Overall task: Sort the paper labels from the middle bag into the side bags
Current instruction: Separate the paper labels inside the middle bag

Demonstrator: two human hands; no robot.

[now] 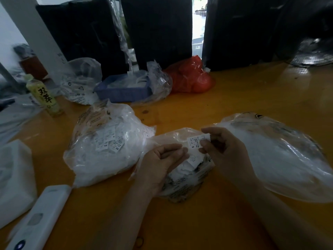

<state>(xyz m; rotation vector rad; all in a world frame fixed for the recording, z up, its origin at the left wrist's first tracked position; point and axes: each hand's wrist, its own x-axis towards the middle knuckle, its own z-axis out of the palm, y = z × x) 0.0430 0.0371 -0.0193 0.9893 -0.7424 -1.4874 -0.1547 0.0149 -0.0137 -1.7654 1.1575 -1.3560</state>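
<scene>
The middle bag (182, 184) is a small clear plastic bag of white paper labels, lying under both my hands. My right hand (221, 147) pinches one white label (195, 144) marked "S" above it. My left hand (162, 159) rests palm up over the bag's mouth, fingers loosely curled, fingertips touching the label's left edge. The left bag (108, 143), clear and full of labels marked "XS", lies to the left. The right bag (281, 156), clear with white contents, lies behind my right wrist.
The table (225, 105) is orange-yellow wood. At the back stand a blue basket (122, 92) in plastic, a red bag (192, 76), another clear bag (79, 82) and a green bottle (45, 96). A white device (41, 219) and a white packet (14, 177) lie front left.
</scene>
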